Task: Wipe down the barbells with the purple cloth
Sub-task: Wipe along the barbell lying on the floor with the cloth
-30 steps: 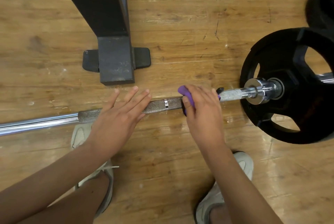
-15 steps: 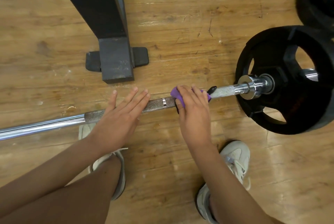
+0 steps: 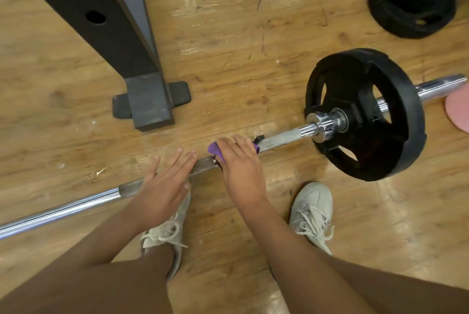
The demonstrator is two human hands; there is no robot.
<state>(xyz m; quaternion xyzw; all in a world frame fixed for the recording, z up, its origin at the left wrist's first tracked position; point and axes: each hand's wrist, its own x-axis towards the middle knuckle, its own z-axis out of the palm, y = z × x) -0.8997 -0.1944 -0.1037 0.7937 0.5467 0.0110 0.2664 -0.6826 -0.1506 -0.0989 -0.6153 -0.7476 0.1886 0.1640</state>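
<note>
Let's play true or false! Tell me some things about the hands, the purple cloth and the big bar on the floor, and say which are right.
1. The right hand grips the purple cloth on the barbell. True.
2. Both hands hold cloths. False: the left hand rests flat on the bar, fingers straight, holding nothing.
3. A black weight plate sits on the bar. True.
4. The bar lies on grey carpet. False: it lies on a wooden floor.
</note>
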